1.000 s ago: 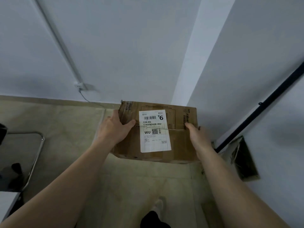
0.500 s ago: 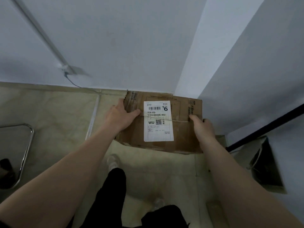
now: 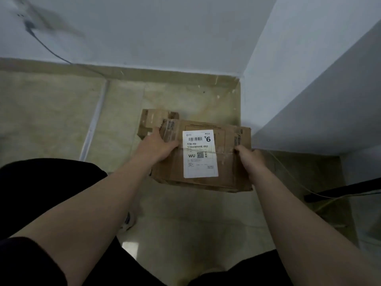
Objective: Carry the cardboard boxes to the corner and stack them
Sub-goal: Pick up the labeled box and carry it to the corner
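A worn brown cardboard box [image 3: 226, 162] with a white shipping label on top is held low over the beige floor, a short way out from the room's corner. My left hand [image 3: 156, 147] grips its left side, thumb on top. On the right edge, my right hand [image 3: 250, 159] holds it. A torn cardboard flap [image 3: 153, 120] sticks out at the box's far left. Whether the box rests on the floor or hangs just above it I cannot tell.
White walls meet at the corner [image 3: 241, 77] just beyond the box. A thin cable [image 3: 49, 50] runs down the back wall to the floor. A dark bar [image 3: 340, 190] lies at the right. My dark-clothed legs fill the bottom.
The view has tilted down and I have bent lower. The box has come down from about waist height toward the floor near the corner, both hands still on it.
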Motion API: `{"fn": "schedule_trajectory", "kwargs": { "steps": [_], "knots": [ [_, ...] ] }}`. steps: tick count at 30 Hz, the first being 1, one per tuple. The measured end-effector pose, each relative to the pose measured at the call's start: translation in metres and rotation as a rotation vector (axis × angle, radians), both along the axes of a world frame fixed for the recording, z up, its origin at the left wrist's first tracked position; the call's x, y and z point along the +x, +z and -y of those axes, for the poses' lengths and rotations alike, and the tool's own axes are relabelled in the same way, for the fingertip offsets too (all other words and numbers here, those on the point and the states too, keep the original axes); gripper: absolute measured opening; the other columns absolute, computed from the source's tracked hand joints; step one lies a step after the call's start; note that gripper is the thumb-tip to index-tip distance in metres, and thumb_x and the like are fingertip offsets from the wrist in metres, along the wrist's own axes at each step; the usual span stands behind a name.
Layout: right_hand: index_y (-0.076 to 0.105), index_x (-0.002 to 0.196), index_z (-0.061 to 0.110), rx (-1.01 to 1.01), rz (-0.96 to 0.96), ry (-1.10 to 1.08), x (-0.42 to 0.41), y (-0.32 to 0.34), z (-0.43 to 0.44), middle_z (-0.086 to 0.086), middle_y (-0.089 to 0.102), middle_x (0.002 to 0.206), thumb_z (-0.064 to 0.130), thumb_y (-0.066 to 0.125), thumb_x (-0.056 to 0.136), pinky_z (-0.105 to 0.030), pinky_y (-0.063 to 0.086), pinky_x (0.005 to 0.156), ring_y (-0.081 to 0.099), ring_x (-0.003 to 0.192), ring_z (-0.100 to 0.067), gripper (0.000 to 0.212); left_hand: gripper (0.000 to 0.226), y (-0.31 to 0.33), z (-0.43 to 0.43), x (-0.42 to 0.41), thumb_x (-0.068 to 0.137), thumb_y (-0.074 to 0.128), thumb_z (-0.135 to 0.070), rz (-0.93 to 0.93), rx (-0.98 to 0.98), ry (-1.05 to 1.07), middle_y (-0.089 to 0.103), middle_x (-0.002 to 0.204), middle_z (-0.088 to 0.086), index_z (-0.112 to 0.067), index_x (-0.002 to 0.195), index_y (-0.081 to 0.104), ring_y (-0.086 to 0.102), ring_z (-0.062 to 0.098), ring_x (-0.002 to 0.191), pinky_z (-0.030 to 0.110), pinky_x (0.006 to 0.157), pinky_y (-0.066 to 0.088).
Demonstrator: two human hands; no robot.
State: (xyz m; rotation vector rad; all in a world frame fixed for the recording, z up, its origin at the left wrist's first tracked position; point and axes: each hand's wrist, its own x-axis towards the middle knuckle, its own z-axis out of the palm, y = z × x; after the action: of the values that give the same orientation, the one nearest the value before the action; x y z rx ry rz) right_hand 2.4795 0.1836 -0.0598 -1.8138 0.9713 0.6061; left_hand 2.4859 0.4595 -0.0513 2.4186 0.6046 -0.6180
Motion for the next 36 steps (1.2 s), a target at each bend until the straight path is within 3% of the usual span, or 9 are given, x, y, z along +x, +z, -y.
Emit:
{"fn": "schedule_trajectory", "kwargs": {
  "steps": [2, 6, 16, 19, 22, 26, 28, 32, 36],
  "knots": [
    [0.046, 0.152, 0.008, 0.005, -0.034, 0.01, -0.003, -0.053, 0.0, -0.014, 0.058, 0.145, 0.045, 0.068, 0.094, -0.054, 0.049, 0.111, 0.058, 0.129, -0.037, 0.073, 0.095, -0.054, 0.0, -0.005, 0.089, 0.067, -0.068, -0.026, -0.012, 0.024, 0.057, 0.153, 0.015, -0.016, 0.16, 0.033, 0.058, 0.039, 0.135, 0.043, 0.101, 0.048],
    [0.056, 0.121, 0.018, 0.048, -0.024, 0.054, -0.004, -0.122, 0.001, -0.008, 0.065, 0.126, 0.037, 0.072, 0.09, -0.051, 0.053, 0.109, 0.064, 0.121, -0.034, 0.04, 0.098, -0.129, 0.001, -0.016, 0.087, 0.071, -0.068, -0.055, -0.036, 0.065, 0.055, 0.154, 0.014, -0.014, 0.16, 0.034, 0.057, 0.037, 0.137, 0.043, 0.103, 0.049],
    [0.071, 0.123, 0.017, 0.103, -0.108, 0.064, -0.011, -0.223, 0.013, -0.012, 0.076, 0.111, 0.047, 0.069, 0.073, -0.05, 0.059, 0.099, 0.072, 0.102, -0.035, 0.058, 0.087, -0.206, 0.017, -0.029, 0.083, 0.086, -0.045, -0.131, -0.131, 0.174, 0.061, 0.145, 0.011, -0.013, 0.153, 0.045, 0.06, 0.034, 0.129, 0.034, 0.087, 0.046],
    [0.072, 0.122, 0.017, 0.128, -0.106, 0.044, -0.011, -0.245, 0.019, -0.012, 0.077, 0.111, 0.048, 0.072, 0.075, -0.052, 0.058, 0.101, 0.073, 0.102, -0.035, 0.056, 0.08, -0.211, 0.015, -0.032, 0.082, 0.088, -0.04, -0.189, -0.208, 0.19, 0.063, 0.136, 0.012, -0.018, 0.147, 0.047, 0.065, 0.029, 0.107, 0.033, 0.075, 0.052],
    [0.07, 0.131, 0.018, 0.137, -0.124, -0.005, -0.006, -0.268, 0.026, -0.013, 0.078, 0.112, 0.055, 0.074, 0.061, -0.056, 0.061, 0.096, 0.076, 0.099, -0.037, 0.08, 0.052, -0.205, 0.015, -0.025, 0.087, 0.083, -0.037, -0.193, -0.203, 0.156, 0.067, 0.126, 0.012, -0.021, 0.127, 0.053, 0.062, 0.019, 0.086, 0.032, 0.068, 0.049],
    [0.063, 0.14, 0.013, 0.057, -0.077, -0.003, -0.001, -0.233, 0.013, -0.013, 0.072, 0.126, 0.05, 0.068, 0.068, -0.044, 0.059, 0.095, 0.071, 0.106, -0.034, 0.081, 0.081, -0.172, 0.017, -0.006, 0.086, 0.071, -0.057, -0.064, 0.005, -0.002, 0.063, 0.14, 0.016, -0.01, 0.148, 0.049, 0.065, 0.035, 0.117, 0.044, 0.094, 0.057],
    [0.057, 0.149, 0.013, 0.017, -0.071, -0.02, 0.0, -0.207, 0.009, -0.013, 0.068, 0.137, 0.055, 0.069, 0.06, -0.048, 0.058, 0.101, 0.068, 0.116, -0.036, 0.1, 0.075, -0.144, 0.022, 0.004, 0.085, 0.068, -0.056, -0.022, 0.008, -0.058, 0.067, 0.137, 0.013, -0.013, 0.145, 0.057, 0.066, 0.035, 0.12, 0.042, 0.097, 0.056],
    [0.04, 0.161, 0.009, -0.071, -0.047, 0.022, -0.015, -0.074, -0.003, -0.017, 0.051, 0.158, 0.047, 0.072, 0.089, -0.044, 0.05, 0.106, 0.055, 0.139, -0.04, 0.087, 0.059, -0.041, 0.042, 0.013, 0.09, 0.069, -0.037, 0.068, -0.089, -0.137, 0.066, 0.144, 0.009, -0.016, 0.145, 0.062, 0.063, 0.029, 0.127, 0.033, 0.099, 0.049],
    [0.043, 0.158, 0.007, -0.095, 0.039, 0.006, -0.023, 0.036, 0.006, -0.016, 0.052, 0.159, 0.038, 0.076, 0.093, -0.037, 0.044, 0.097, 0.054, 0.141, -0.036, 0.079, 0.054, 0.063, 0.067, 0.01, 0.087, 0.07, -0.041, 0.111, -0.162, -0.16, 0.077, 0.116, 0.003, -0.022, 0.138, 0.067, 0.074, 0.023, 0.102, 0.033, 0.093, 0.056]
  ]
}}
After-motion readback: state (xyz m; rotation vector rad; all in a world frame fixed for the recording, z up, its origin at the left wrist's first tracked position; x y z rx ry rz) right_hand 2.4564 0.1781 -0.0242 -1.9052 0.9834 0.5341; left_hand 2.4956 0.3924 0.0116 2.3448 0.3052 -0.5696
